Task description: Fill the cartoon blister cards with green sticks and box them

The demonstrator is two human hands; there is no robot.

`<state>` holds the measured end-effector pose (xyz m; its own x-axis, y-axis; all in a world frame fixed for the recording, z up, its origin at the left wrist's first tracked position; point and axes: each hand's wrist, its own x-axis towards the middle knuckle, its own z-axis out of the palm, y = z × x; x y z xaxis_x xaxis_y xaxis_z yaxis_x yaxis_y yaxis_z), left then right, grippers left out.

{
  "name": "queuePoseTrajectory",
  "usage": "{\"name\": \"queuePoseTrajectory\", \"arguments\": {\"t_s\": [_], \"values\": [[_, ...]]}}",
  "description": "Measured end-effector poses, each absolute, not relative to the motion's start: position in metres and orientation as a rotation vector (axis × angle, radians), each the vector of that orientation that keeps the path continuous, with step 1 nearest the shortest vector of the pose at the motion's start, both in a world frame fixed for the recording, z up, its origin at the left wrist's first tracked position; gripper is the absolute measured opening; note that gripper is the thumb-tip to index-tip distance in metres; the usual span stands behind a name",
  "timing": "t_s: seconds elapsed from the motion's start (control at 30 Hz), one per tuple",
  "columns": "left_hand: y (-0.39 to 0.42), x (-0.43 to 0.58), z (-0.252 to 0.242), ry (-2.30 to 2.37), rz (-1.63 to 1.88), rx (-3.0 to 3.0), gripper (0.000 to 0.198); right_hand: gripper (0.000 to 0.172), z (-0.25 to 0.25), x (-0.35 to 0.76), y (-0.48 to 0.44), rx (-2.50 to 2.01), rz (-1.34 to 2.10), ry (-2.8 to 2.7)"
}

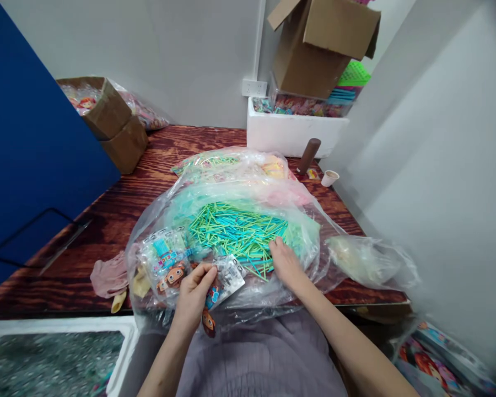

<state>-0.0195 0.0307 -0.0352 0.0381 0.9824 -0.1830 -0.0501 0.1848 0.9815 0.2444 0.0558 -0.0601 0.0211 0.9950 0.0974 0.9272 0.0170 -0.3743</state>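
Observation:
A large clear plastic bag (308, 215) lies spread on the table, with a heap of thin green and blue plastic sticks (235, 229) in its opening. My left hand (196, 289) is closed, thumb against fingers, on a small printed packet (230, 281) with a brown cartoon figure. At the right edge of the heap, my right hand (286, 263) has its fingers curled in among the sticks, and their tips are partly hidden. More printed packets (165, 259) of the same kind lie on the bag left of my left hand.
Cardboard boxes (124, 143) stand at the back left. A white foam box (293, 132) at the back right bears an open carton (318, 49). Near it are a brown cylinder (309, 155) and a paper cup (329, 178). Another foam box (128, 336) sits at lower left.

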Motion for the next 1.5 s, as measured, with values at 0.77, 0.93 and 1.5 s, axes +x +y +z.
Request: {"name": "queuePoseTrajectory", "arguments": {"t_s": [0.77,0.93,1.5], "values": [[0.029,-0.019,-0.034,1.184,1.114,0.899,0.028,0.033,-0.05,0.229,0.034,-1.197,1.601,-0.76],[0.027,-0.02,-0.034,1.178,1.111,0.863,0.028,0.033,-0.051,0.223,0.032,-1.153,1.659,-0.724],[0.026,-0.017,-0.029,1.206,1.093,0.889,0.03,0.012,-0.082,0.187,-0.003,-1.278,1.161,-1.261]]}}
